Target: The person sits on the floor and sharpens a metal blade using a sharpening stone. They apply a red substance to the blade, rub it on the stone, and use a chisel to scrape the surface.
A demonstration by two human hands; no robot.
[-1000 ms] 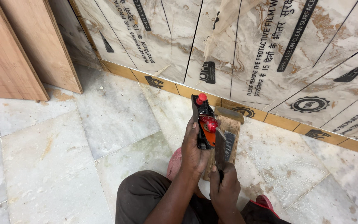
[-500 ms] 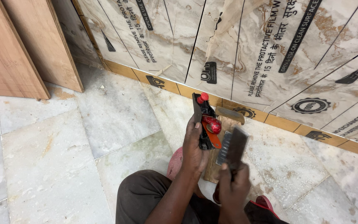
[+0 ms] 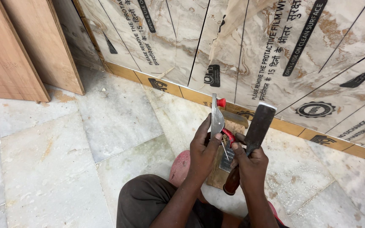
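My left hand [image 3: 205, 148] grips a thin grey metal tool [image 3: 215, 117] with a red knob and red parts, held upright and edge-on to me. Right beside it, my right hand [image 3: 250, 164] is closed on the brown wooden handle of a broad dark-bladed chisel [image 3: 258, 126], whose blade points up and away. Both hands hover over a wooden block [image 3: 216, 179] lying on the floor in front of my knees. A small ribbed metal piece [image 3: 226, 161] shows between the hands, and a thin pin-like part sticks down from the red piece.
Marble-look panels [image 3: 275, 50] covered in printed protective film stand along the wall, on a tan base strip. Plywood boards [image 3: 17, 50] lean at the left. The floor is pale stone tile [image 3: 64, 160]. My dark trouser leg [image 3: 148, 202] fills the bottom centre.
My right hand has swung the chisel from low beside the block to upright, blade raised. The left hand's red-knobbed tool has turned edge-on and stayed in place.
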